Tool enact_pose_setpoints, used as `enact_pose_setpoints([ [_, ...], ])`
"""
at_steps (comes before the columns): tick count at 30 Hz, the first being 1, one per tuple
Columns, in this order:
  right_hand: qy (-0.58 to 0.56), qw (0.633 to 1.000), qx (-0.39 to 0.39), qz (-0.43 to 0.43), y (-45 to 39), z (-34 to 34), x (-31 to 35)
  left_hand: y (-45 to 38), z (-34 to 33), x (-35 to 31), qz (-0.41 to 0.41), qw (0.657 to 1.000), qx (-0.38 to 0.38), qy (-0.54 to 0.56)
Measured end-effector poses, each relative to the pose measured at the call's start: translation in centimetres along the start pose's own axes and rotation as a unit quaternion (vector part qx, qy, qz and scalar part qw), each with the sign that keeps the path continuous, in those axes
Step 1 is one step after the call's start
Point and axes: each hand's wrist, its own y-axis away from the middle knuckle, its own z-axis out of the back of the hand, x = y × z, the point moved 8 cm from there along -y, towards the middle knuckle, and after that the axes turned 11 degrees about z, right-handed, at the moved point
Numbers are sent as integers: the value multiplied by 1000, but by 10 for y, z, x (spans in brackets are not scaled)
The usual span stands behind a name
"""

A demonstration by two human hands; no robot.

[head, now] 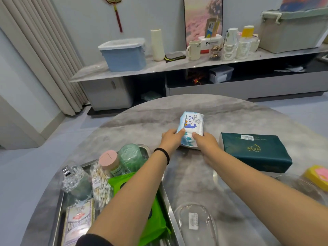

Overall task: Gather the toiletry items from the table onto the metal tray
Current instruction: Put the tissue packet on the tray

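A white and blue pack of wet wipes (192,125) lies on the marble table (221,112), past the middle. My left hand (171,140) grips its near left edge and my right hand (205,142) grips its near right edge, thumbs on top. The metal tray (166,196) sits at the near left. It holds a green wipes pack (156,221), a bag of cotton swabs (101,183), a pink-lidded jar (110,161), a green ribbed container (131,156), a bagged item with white beads (74,181) and a flat printed box (78,222).
A dark green tissue pack (255,151) lies right of my right hand. A clear plastic dish (197,222) sits near the front beside the tray. A yellow and pink item (317,174) is at the right edge. Behind the table stands a low cabinet (159,66) with boxes and cups.
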Motion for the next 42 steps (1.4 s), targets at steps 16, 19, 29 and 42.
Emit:
enact_pose_setpoints([
  [16,-64,987,135,60,150,-6,61,178,69,19,-25,996,11,87],
  [19,-45,980,177,80,181,-20,70,211,90,38,-28,993,-7,114],
  [29,-46,968,242,58,233,-70,61,241,137,88,-24,990,-68,125],
  [42,45,972,225,45,238,-72,35,226,131,112,46,996,-64,50],
])
